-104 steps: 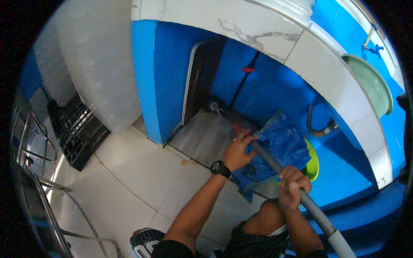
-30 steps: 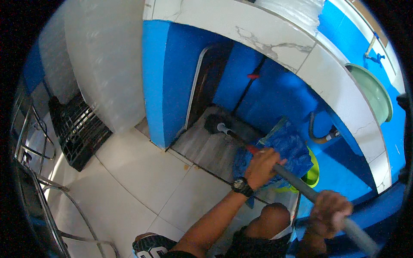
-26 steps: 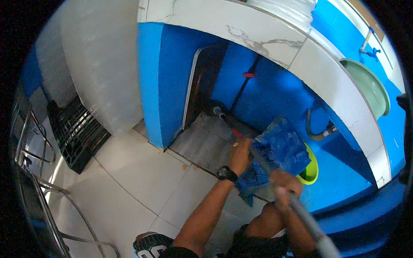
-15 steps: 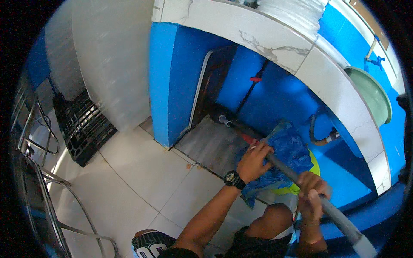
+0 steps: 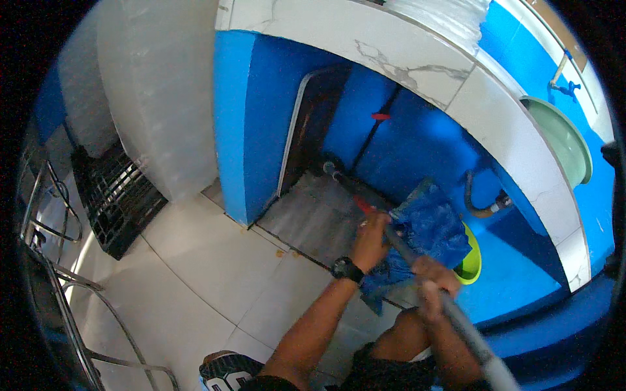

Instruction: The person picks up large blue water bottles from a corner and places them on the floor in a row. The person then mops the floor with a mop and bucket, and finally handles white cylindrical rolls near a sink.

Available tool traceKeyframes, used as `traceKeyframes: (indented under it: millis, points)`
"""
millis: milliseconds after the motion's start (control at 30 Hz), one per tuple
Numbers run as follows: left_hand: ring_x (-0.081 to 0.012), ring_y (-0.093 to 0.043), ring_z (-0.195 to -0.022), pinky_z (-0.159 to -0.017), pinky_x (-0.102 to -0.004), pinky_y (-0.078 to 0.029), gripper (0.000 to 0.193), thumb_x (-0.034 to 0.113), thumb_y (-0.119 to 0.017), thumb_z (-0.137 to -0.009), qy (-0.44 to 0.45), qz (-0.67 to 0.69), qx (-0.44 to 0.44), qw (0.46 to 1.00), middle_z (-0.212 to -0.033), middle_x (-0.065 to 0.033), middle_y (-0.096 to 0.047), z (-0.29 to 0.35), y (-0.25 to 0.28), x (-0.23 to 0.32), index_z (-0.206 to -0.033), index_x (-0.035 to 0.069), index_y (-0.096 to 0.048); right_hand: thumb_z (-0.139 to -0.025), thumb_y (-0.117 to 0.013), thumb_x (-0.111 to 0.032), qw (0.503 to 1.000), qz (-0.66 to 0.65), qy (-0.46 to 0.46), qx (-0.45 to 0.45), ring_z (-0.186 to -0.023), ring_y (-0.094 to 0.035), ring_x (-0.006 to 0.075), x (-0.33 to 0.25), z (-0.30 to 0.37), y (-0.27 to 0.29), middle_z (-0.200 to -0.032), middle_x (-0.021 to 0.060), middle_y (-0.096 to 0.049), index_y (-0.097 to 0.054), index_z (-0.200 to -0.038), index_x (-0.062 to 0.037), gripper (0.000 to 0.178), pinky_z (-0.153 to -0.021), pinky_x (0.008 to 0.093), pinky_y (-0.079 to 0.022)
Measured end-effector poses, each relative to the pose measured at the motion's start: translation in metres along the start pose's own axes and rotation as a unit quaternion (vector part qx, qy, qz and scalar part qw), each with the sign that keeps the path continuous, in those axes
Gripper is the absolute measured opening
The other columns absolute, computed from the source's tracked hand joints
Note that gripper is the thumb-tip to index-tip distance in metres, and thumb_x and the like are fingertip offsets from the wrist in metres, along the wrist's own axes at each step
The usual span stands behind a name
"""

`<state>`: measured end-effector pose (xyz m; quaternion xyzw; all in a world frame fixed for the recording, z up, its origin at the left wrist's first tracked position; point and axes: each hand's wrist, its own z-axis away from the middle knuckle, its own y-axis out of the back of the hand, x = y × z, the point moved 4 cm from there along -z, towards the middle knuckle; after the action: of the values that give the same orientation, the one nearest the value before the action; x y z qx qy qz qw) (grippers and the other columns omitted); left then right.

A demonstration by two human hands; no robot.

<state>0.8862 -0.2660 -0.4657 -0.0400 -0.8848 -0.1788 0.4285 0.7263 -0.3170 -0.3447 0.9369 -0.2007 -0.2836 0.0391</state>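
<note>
Left hand (image 5: 370, 240) is clamped on the handle (image 5: 450, 309) forward; right hand (image 5: 435, 281) is clamped on it further back, nearer the body. The handle runs from lower right up to a dark head (image 5: 331, 169) resting on the grey floor (image 5: 313, 218) of the recess under the counter (image 5: 456, 72). A blue bag (image 5: 427, 231) lies just right of the handle, a green basin (image 5: 475, 264) beyond it. Judged step: scrubbing inside the recess. Next move calls for a firm two-handed stroke clear of the bag.
</note>
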Motion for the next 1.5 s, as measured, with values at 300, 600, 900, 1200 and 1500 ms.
traceKeyframes:
  millis: [300,600,900,1200,1500]
  points:
    - [-0.0428,-0.052,-0.124,-0.110,-0.0502,-0.042,0.054,0.020,-0.078,-0.077,-0.022,-0.051,-0.040,0.998,-0.133,-0.0207,-0.053,-0.002,0.023,0.031,-0.126,0.012,-0.055,-0.086,-0.068,-0.014,0.990,-0.132,-0.056,0.005,-0.067,-0.052,0.0218,-0.028,-0.036,0.015,-0.070,0.0046,-0.054,-0.051,-0.073,-0.0134,0.020,-0.070,0.0425,-0.041]
    - [-0.0345,-0.060,-0.079,-0.070,-0.0456,-0.050,0.035,0.036,-0.082,-0.073,-0.224,0.041,0.075,0.971,-0.079,-0.0086,-0.055,0.004,0.046,0.094,-0.072,0.010,-0.058,-0.090,-0.069,-0.016,0.954,-0.263,-0.026,-0.144,-0.050,-0.047,0.0119,-0.134,-0.065,0.017,-0.060,-0.0023,-0.051,-0.052,-0.071,-0.0170,0.026,-0.056,0.0332,-0.040]
    - [-0.0429,-0.057,-0.104,-0.091,-0.0515,-0.047,0.029,0.020,-0.079,-0.081,0.012,-0.014,0.068,0.998,-0.108,-0.0152,-0.060,-0.015,0.023,0.009,-0.098,0.007,-0.059,-0.088,-0.061,-0.014,0.996,-0.091,-0.020,-0.005,-0.060,-0.047,0.0179,-0.014,-0.028,-0.020,-0.066,0.0018,-0.049,-0.046,-0.072,-0.0149,0.023,-0.067,0.0389,-0.040]
    - [-0.0434,-0.055,-0.115,-0.094,-0.0501,-0.049,0.035,0.022,-0.083,-0.075,0.013,-0.055,0.028,0.998,-0.113,-0.0165,-0.059,-0.001,0.031,0.026,-0.099,0.008,-0.063,-0.086,-0.065,-0.014,0.995,-0.084,-0.039,-0.029,-0.063,-0.052,0.0203,-0.036,-0.024,-0.011,-0.068,0.0046,-0.054,-0.050,-0.069,-0.0117,0.023,-0.070,0.0423,-0.041]
    - [-0.0358,-0.064,-0.078,-0.067,-0.0477,-0.053,0.023,0.029,-0.077,-0.080,-0.133,0.024,0.044,0.990,-0.081,-0.0097,-0.060,0.001,0.037,0.089,-0.073,0.012,-0.063,-0.087,-0.071,-0.021,0.978,-0.187,-0.053,-0.076,-0.051,-0.049,0.0148,-0.125,-0.049,0.016,-0.061,0.0001,-0.054,-0.051,-0.070,-0.0138,0.026,-0.059,0.0375,-0.044]
